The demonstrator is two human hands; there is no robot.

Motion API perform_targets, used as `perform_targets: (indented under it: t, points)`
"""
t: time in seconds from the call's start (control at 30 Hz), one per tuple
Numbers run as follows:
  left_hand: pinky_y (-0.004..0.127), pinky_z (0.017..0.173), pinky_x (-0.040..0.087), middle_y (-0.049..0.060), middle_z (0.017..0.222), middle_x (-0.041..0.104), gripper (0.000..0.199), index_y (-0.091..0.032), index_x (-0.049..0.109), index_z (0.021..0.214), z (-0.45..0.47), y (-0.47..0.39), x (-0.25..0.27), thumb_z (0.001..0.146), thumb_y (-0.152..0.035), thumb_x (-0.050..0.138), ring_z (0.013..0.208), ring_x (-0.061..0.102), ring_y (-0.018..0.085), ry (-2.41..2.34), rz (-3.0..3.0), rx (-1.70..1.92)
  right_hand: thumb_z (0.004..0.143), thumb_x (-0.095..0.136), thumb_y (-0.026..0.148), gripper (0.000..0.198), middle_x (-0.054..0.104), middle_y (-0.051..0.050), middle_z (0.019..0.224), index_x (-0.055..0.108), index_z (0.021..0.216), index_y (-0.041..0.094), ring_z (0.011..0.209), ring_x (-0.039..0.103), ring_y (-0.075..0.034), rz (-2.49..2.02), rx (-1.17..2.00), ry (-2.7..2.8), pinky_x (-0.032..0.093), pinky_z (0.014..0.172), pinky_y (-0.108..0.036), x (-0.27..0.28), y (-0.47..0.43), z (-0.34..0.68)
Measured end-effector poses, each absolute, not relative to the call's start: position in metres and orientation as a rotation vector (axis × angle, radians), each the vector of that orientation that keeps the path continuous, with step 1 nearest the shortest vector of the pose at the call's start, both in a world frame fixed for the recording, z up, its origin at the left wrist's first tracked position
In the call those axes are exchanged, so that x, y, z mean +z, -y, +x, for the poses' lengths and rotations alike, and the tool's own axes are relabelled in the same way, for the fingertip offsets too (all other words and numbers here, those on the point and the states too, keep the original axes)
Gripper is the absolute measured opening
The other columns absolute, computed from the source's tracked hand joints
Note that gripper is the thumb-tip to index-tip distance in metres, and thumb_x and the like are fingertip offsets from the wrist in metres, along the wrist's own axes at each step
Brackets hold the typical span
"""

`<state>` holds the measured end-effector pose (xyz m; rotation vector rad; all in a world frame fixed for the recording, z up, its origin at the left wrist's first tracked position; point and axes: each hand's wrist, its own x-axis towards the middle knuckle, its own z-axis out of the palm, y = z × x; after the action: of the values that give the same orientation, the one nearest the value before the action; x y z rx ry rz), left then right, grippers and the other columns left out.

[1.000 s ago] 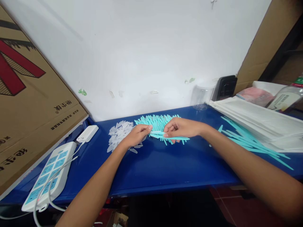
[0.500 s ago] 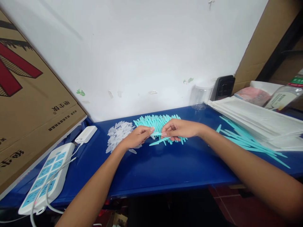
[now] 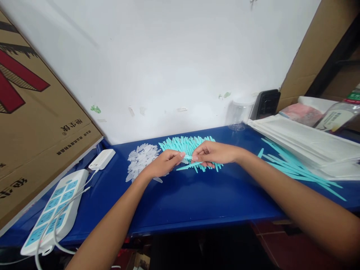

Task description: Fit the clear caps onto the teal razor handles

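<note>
My left hand (image 3: 166, 162) is closed, thumb and fingertips pinched on the left end of a slim turquoise eyebrow razor (image 3: 188, 157). My right hand (image 3: 215, 153) is also closed and grips the other end of that razor. A second turquoise razor (image 3: 185, 166) slants out to the left from under the right hand's fingers. Behind both hands spreads a dense pile of turquoise razors (image 3: 180, 143). Beside my left hand lies a heap of translucent blade caps (image 3: 143, 156). Whether a cap sits in the left fingertips is hidden.
More long turquoise razors (image 3: 298, 168) lie at the right on the blue table (image 3: 197, 202), beside white packets (image 3: 306, 138). A clear jar (image 3: 239, 116) stands against the wall. At the left are a power strip (image 3: 56, 213), a white adapter (image 3: 102, 159) and a cardboard box (image 3: 36, 112).
My left fingertips have shifted slightly right and up, closer to my right hand, so less of the razor shows between them. The right hand is nearly still.
</note>
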<state>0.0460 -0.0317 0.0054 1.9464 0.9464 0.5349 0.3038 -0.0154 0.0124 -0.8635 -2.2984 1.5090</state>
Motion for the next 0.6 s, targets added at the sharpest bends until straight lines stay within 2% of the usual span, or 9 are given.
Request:
perform_targets:
  t: [0.13, 0.27, 0.43, 0.5, 0.6]
  points:
    - [0.024, 0.045, 0.024, -0.006, 0.055, 0.025, 0.056, -0.021, 0.034, 0.062, 0.047, 0.032, 0.005, 0.098, -0.061, 0.05, 0.046, 0.025, 0.009, -0.905, 1.921, 0.562, 0.094, 0.062, 0.051, 0.037, 0.062, 0.0, 0.068, 0.07, 0.087, 0.016, 0.053, 0.053, -0.009, -0.856, 1.505, 2.301, 0.042, 0.051, -0.023, 0.014, 0.017, 0.303]
    - [0.024, 0.046, 0.027, -0.006, 0.055, 0.026, 0.056, -0.021, 0.033, 0.062, 0.033, 0.023, 0.009, 0.096, -0.061, 0.054, 0.046, 0.026, 0.008, -0.885, 1.838, 0.598, 0.094, 0.063, 0.05, 0.036, 0.061, 0.001, 0.067, 0.069, 0.084, 0.016, 0.053, 0.052, -0.009, -0.876, 1.48, 2.321, 0.042, 0.051, -0.024, 0.02, 0.016, 0.308]
    - [0.022, 0.043, 0.023, -0.008, 0.055, 0.025, 0.057, -0.022, 0.033, 0.063, -0.001, -0.002, 0.018, 0.091, -0.063, 0.062, 0.044, 0.024, 0.007, -1.05, 1.643, 1.175, 0.094, 0.064, 0.053, 0.037, 0.058, 0.001, 0.067, 0.069, 0.088, 0.017, 0.053, 0.048, -0.01, -1.027, 1.368, 2.169, 0.041, 0.053, -0.026, 0.024, 0.012, 0.317]
    - [0.022, 0.042, 0.02, -0.008, 0.054, 0.024, 0.056, -0.023, 0.035, 0.064, -0.007, -0.01, 0.014, 0.093, -0.065, 0.056, 0.043, 0.021, 0.007, -1.162, 1.589, 1.44, 0.096, 0.06, 0.053, 0.036, 0.055, 0.001, 0.069, 0.064, 0.089, 0.018, 0.054, 0.047, -0.01, -1.075, 1.329, 2.038, 0.041, 0.052, -0.026, 0.022, 0.012, 0.315]
    - [0.024, 0.045, 0.024, -0.007, 0.053, 0.026, 0.054, -0.023, 0.035, 0.065, -0.003, -0.016, 0.0, 0.098, -0.065, 0.044, 0.046, 0.026, 0.01, -1.359, 1.602, 1.646, 0.101, 0.052, 0.049, 0.034, 0.048, 0.002, 0.065, 0.055, 0.082, 0.02, 0.054, 0.042, -0.011, -1.117, 1.27, 1.946, 0.037, 0.05, -0.026, 0.016, 0.012, 0.307]
